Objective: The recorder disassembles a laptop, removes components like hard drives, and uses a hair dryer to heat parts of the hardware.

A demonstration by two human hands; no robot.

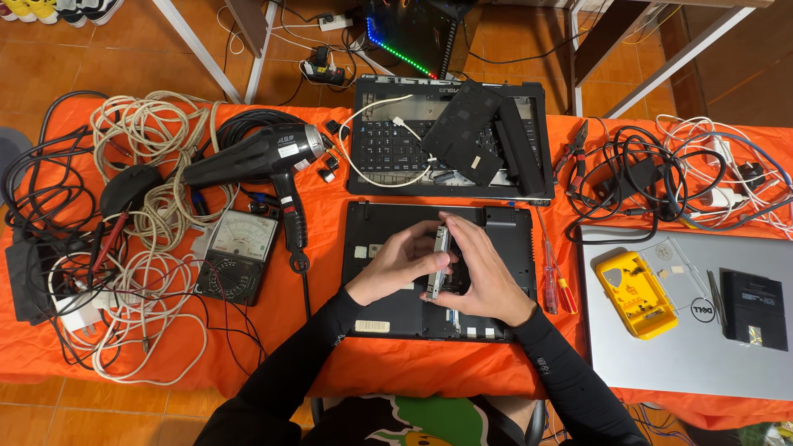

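A slim silver drive [437,263] is held on edge between two hands above an upturned black laptop base [438,272] on an orange-covered table [314,330] — the left hand [402,260] curled against one flat side, the right hand [483,268] cupped against the other. A black heat gun [256,157] and an analogue meter [238,256] are seen to the left — a silver laptop [686,322] with a yellow case [636,293] to the right.

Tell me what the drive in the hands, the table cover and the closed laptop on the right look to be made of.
Drive: seems metal, its silvery edge catching light.
Table cover: looks like orange cloth, creased and draping over the edge.
Closed laptop: smooth matte silver lid; metal or painted plastic, can't tell.
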